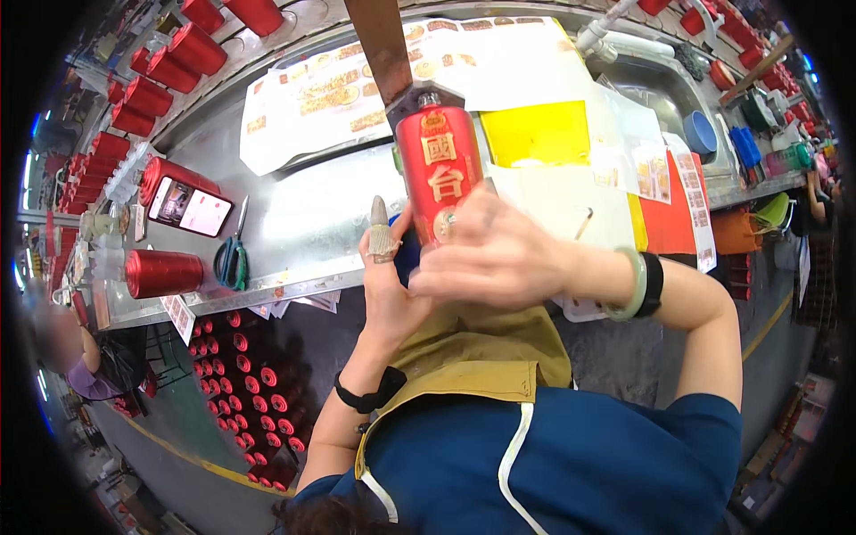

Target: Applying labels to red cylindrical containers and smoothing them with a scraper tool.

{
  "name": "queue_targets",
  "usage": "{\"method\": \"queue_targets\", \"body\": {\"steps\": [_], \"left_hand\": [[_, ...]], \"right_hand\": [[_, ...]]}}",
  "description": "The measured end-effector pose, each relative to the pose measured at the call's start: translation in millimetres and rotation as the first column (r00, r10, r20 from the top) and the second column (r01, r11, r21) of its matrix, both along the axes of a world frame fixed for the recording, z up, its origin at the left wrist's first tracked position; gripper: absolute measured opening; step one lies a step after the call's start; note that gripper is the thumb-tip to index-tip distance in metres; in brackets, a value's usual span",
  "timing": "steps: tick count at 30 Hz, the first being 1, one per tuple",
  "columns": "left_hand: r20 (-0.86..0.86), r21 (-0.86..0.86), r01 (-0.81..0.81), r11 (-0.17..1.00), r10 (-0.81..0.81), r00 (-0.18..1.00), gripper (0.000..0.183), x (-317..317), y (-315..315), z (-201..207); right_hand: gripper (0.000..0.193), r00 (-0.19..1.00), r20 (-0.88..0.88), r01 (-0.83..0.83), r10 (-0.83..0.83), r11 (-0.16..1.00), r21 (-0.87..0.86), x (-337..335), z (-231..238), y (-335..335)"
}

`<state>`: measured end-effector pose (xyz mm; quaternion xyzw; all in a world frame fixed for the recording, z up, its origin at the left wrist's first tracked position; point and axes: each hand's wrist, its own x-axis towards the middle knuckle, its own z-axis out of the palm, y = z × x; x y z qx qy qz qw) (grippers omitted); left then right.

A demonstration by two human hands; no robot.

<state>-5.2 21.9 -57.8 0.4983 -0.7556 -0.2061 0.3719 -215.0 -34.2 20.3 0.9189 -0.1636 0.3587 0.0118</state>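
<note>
In the head view, both the left hand [385, 267] and the right hand [486, 254] close around the red cylindrical bottle [439, 169] held above the metal workbench [303, 214], so a steady, firm hold keeps it upright.

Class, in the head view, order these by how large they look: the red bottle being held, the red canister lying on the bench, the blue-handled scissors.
1. Red bottle, though nearness to the camera enlarges it.
2. Red canister.
3. Scissors.
</note>
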Motion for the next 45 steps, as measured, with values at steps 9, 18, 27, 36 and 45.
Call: {"method": "queue_targets", "body": {"steps": [9,18,27,36,45], "left_hand": [[0.01,0.022,-0.002,1.0,0.002,1.0,0.107,4.0,-2.8,8.1],[-0.052,-0.277,-0.084,0.957,0.072,0.996,0.062,-9.7,8.1,7.5],[-0.068,-0.39,-0.232,0.891,0.224,0.972,0.039,-20.1,17.1,-0.5],[-0.13,-0.354,-0.216,0.91,0.18,0.975,0.048,-24.0,17.5,-3.8],[-0.283,0.034,-0.28,0.96,0.277,0.918,0.061,-26.3,19.3,-6.5]], "right_hand": [[0.016,0.949,0.099,0.312,-0.3,0.94,-0.138,-24.3,-13.2,-55.4],[0.027,0.833,0.344,0.251,-0.434,0.849,0.464,-31.7,14.4,10.9],[0.034,0.642,0.338,0.27,-0.689,0.615,0.741,-22.1,-8.7,50.9],[0.023,0.547,0.08,0.43,-0.833,0.362,0.827,-36.3,-29.9,75.4],[0.031,0.342,-0.045,0.552,-0.939,0.162,0.818,-131.9,-12.0,71.7]]}}
